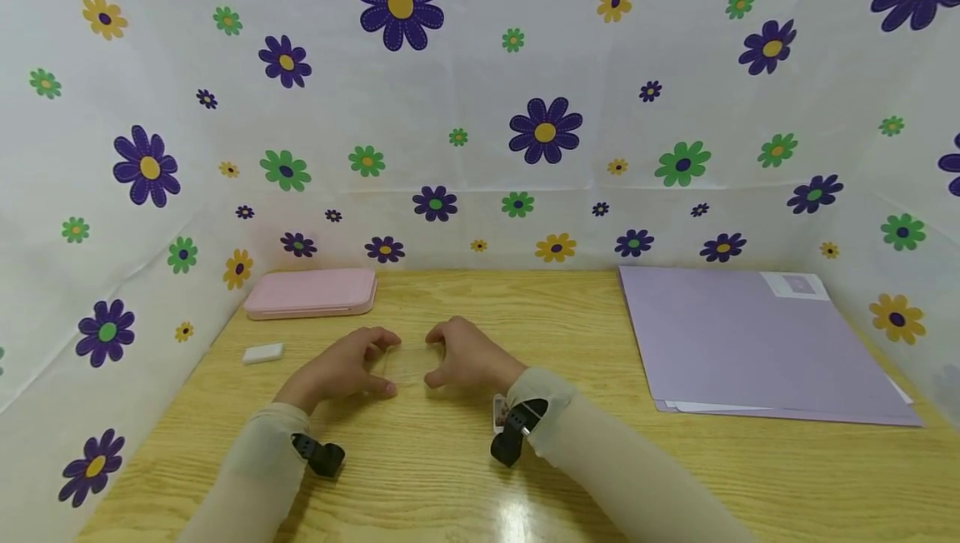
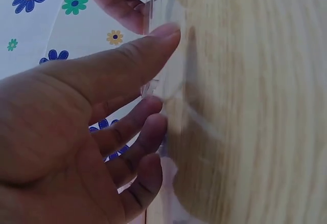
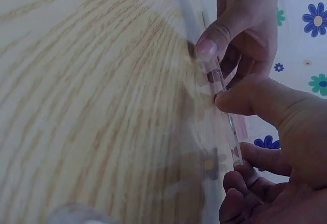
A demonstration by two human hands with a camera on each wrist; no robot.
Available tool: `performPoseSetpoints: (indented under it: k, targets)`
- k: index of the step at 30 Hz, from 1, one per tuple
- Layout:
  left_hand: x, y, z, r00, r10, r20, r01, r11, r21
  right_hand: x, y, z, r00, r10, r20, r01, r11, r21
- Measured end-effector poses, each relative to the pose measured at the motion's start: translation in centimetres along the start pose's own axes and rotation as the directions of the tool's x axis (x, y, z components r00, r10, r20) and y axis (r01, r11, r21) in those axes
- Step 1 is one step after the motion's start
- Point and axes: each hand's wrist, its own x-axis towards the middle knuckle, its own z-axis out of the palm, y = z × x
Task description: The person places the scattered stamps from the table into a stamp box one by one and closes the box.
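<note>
Between the two hands is a flat, clear plastic rectangle (image 1: 412, 366), low over the wooden table. My left hand (image 1: 343, 370) grips its left end, thumb on the near side and fingers on the far side. The right hand (image 1: 472, 356) holds the opposite end the same way. In the right wrist view the clear plastic rectangle (image 3: 233, 137) shows as a thin, see-through edge, with the right thumb (image 3: 237, 100) at one corner and a fingertip at another. The left thumb (image 2: 153, 42) lies along the edge in the left wrist view.
A small clear box (image 1: 498, 414) stands partly hidden by the right wrist. To the left lie a white eraser-like block (image 1: 262, 353) and a pink case (image 1: 311, 293). A purple folder (image 1: 750, 343) with papers lies at the right. Flowered cloth (image 1: 480, 110) surrounds the table.
</note>
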Motion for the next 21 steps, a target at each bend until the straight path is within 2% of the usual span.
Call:
performPoseSetpoints:
  k: [7, 16, 21]
  targets:
    - [-0.6, 0.5, -0.2, 1.000, 0.008, -0.024, -0.008, 1.000, 0.005, -0.8, -0.5, -0.7, 1.000, -0.026, 0.007, 0.026, 1.000, -0.008]
    - [-1.6, 1.5, -0.7, 0.993, 0.114, -0.026, -0.114, 0.993, 0.030, -2.5, -1.0, -1.7, 0.999, -0.034, 0.037, 0.035, 0.999, -0.012]
    - [-1.8, 2.0, -0.7, 0.986, 0.160, -0.038, -0.159, 0.987, 0.039, -3.6, -1.4, -2.1, 0.999, -0.027, 0.018, 0.027, 1.000, 0.004]
